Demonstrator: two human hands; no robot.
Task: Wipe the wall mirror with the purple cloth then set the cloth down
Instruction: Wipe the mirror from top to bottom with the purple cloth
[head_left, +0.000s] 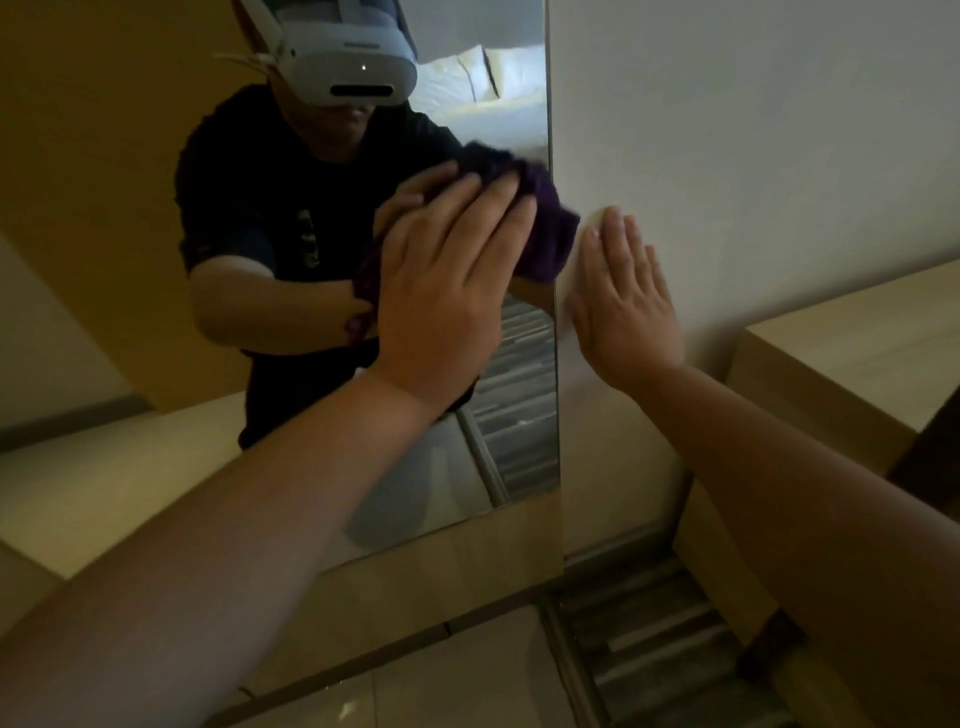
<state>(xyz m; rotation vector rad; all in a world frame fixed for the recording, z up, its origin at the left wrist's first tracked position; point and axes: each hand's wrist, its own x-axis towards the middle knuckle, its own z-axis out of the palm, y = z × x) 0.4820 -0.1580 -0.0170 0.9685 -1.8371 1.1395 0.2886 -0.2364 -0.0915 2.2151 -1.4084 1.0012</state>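
- This is a bedroom, quite possibly a hotel room.
- The wall mirror (498, 364), a tall panel fixed flat to the wall, reflects a bed (483, 88) above the left grip (447, 280): white pillows stacked at its head and smooth white bedding.
- A plain off-white wall (753, 130) runs beside the mirror, under and above the right grip (623, 306).
- To the right of the right grip stands a light wood bench (857, 353), built against that wall.
- Below both grips the floor (441, 686) is glossy pale tile, with a grey striped carpet (649, 639) next to it.
- A matching light wood panel (467, 551) sits under the mirror.
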